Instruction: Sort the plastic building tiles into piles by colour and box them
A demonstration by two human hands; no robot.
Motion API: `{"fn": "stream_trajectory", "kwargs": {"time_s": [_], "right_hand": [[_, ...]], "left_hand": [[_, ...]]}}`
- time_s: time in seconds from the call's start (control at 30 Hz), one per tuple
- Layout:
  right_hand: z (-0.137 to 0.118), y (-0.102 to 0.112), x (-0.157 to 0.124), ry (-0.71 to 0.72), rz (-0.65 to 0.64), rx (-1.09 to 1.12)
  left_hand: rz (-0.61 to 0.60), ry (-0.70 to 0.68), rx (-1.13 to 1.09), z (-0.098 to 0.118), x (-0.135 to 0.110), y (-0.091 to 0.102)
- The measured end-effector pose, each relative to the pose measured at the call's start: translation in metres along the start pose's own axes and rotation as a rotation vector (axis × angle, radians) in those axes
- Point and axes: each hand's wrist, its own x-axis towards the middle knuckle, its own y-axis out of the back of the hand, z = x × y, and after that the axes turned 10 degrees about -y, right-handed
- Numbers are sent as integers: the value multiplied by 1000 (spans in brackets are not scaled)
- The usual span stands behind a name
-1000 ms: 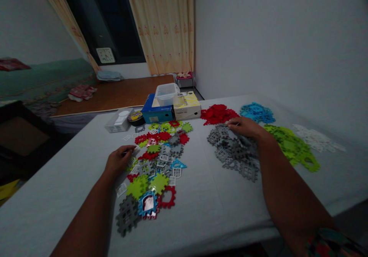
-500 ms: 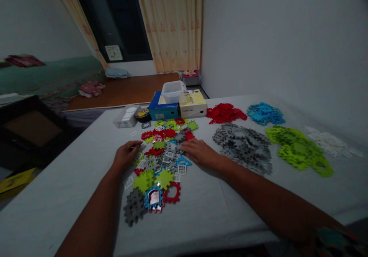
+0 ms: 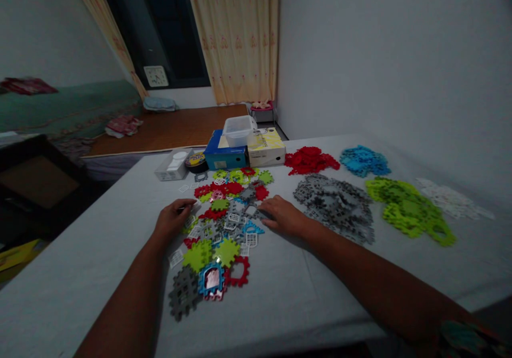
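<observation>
A mixed pile of flat interlocking plastic building pieces lies on the cloth between my hands, with lime green gear-edged pieces [image 3: 199,255], a red frame [image 3: 239,271] and a blue frame [image 3: 212,279] at its near end. My left hand [image 3: 173,219] rests at the pile's left side, fingers curled together, a small white piece [image 3: 196,204] at its fingertips. On the right side, my right hand [image 3: 283,215] has its fingertips on a grey frame piece [image 3: 252,210], thumb lower and a little apart. A dark grey piece [image 3: 184,293] lies nearest to me.
Sorted heaps stand to the right: red [image 3: 310,159], blue [image 3: 364,159], grey [image 3: 336,206], lime green [image 3: 410,206] and white [image 3: 452,198]. Behind the pile are a blue box [image 3: 227,157], a yellow-white box [image 3: 266,147], a clear tub [image 3: 239,128] and a tape roll [image 3: 196,161].
My right hand has drawn back slightly to the right, uncovering the red piece, and a grey frame now shows at its fingertips. My left hand stays by the white piece. The view has shifted slightly.
</observation>
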Motion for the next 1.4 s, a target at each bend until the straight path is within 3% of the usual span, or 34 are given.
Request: {"fn": "stream_trajectory", "kwargs": {"time_s": [0.13,0.27,0.4,0.5,0.67,0.97,1.03,1.13,1.27,1.4], "right_hand": [[-5,9,0,-55,-18,-123],[6,30,3,-151,105,-136],[45,68,-4,-335,324,35],[83,97,-18,-409,408,157],[120,117,-40,-436,285,241],[125,110,-40,-534,63,40],[125,111,-41,-560,89,27],[116,112,-37,-568,227,6],[78,93,-20,-361,377,90],[25,41,-1,-28,277,142]], "left_hand": [[10,2,-13,-2,0,0],[0,14,28,-4,1,1],[-3,15,37,-2,1,2],[1,14,28,-1,1,2],[-4,12,15,-3,1,1],[8,2,47,-2,0,2],[10,6,47,-2,1,2],[6,1,42,-1,1,2],[-12,2,23,3,0,2],[-1,9,-17,8,-1,2]]}}
